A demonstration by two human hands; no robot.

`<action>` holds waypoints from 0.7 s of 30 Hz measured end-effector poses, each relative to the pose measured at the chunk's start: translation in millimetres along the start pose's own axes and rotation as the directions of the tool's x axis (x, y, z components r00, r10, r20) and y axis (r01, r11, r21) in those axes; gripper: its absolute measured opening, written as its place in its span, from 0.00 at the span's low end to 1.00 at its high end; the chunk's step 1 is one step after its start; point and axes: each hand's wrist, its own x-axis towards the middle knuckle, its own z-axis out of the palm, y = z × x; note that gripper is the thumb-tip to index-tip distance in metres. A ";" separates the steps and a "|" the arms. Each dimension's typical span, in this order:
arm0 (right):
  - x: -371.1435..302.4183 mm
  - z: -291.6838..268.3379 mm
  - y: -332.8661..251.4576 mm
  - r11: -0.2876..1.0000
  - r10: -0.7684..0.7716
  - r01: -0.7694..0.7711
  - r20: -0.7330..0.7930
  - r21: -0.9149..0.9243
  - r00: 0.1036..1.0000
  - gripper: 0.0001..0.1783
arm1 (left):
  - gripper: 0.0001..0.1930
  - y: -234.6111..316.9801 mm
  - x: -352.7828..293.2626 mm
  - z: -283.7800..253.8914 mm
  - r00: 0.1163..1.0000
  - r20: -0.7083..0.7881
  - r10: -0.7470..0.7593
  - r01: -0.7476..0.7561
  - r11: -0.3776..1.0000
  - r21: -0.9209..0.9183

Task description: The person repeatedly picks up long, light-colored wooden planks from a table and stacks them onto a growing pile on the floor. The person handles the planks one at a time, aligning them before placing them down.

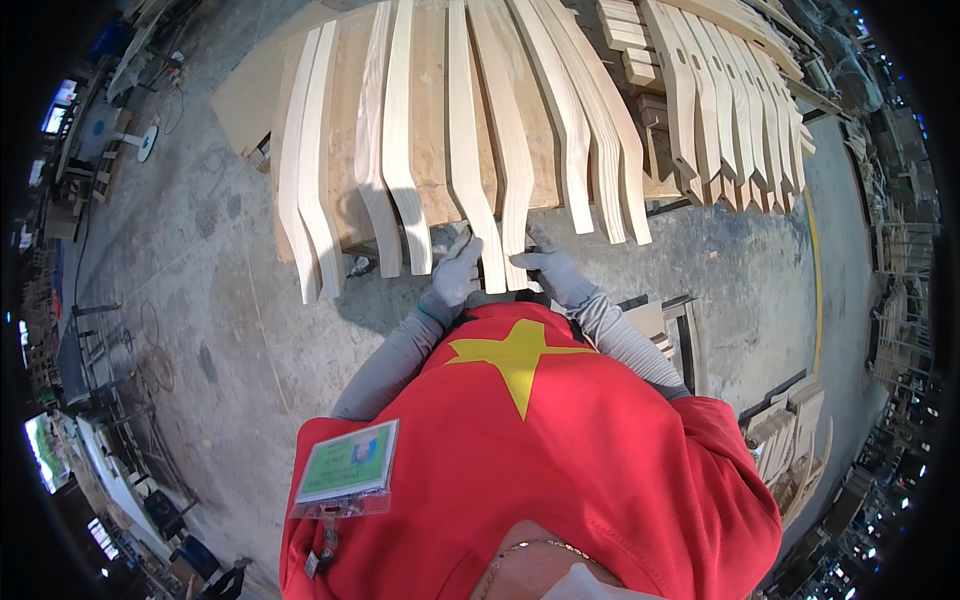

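Note:
Two pale, curved wooden chair-leg-like pieces lie side by side in front of me, their near ends jutting past the table edge. My left hand (457,271), in a grey glove, is at the outer side of the left curved wooden piece (470,185), its fingers closed against it and partly hidden. On the other side, my gloved right hand (562,275) grips the right curved wooden piece (516,180) near its end, thumb against the wood. The two near ends almost touch.
More curved wooden pieces (394,150) lie spaced along the wooden table (432,110), on both sides. A stack of slotted wooden parts (725,100) stands at the far right. Wood pieces (795,440) rest low on the right, above the concrete floor (220,300).

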 end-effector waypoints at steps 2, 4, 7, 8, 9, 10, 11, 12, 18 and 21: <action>-3.1 -11.5 6.1 0.989 0.003 -0.018 0.103 0.144 0.995 0.39 | 0.24 -0.9 6.5 -23.8 0.981 0.181 -0.072 0.105 0.977 -0.183; -4.5 -20.5 15.2 0.970 0.003 -0.029 0.108 0.242 0.994 0.37 | 0.20 0.4 8.4 -17.3 0.988 0.096 -0.121 0.135 0.979 -0.151; -8.5 -12.4 11.8 0.953 0.010 -0.036 0.086 0.301 0.996 0.31 | 0.19 0.1 5.7 -9.1 0.991 0.086 -0.101 0.118 0.966 -0.231; -9.7 -6.6 6.8 0.961 0.043 -0.061 0.074 0.270 0.996 0.29 | 0.18 0.5 4.2 -5.6 0.987 0.140 -0.081 0.121 0.945 -0.305; -10.7 -0.5 1.7 0.967 0.075 -0.087 0.061 0.238 0.995 0.26 | 0.17 -0.6 3.4 -0.4 0.984 0.166 -0.071 0.114 0.956 -0.269; -10.0 1.3 -0.9 0.972 0.101 -0.108 0.044 0.206 0.994 0.25 | 0.17 1.2 2.4 10.0 0.978 0.197 -0.062 0.108 0.967 -0.231; -9.9 3.2 -2.7 0.997 0.069 -0.070 0.014 0.037 0.998 0.24 | 0.16 5.8 -2.1 20.4 0.972 0.228 -0.053 0.098 0.976 -0.192; -10.9 5.8 -3.8 0.990 0.033 -0.034 -0.010 -0.136 0.999 0.23 | 0.16 -1.3 -0.3 15.0 0.948 0.240 0.210 -0.242 0.964 0.113; -5.7 15.8 12.1 0.540 -0.383 0.030 -0.213 -0.841 0.899 0.33 | 0.32 -2.5 -22.3 36.7 0.854 -0.041 0.519 -0.229 0.446 0.865; -5.3 -1.9 37.2 0.479 -0.491 0.181 -0.092 -0.859 0.867 0.35 | 0.40 -2.9 -23.3 36.2 0.889 -0.070 0.453 -0.106 0.352 0.930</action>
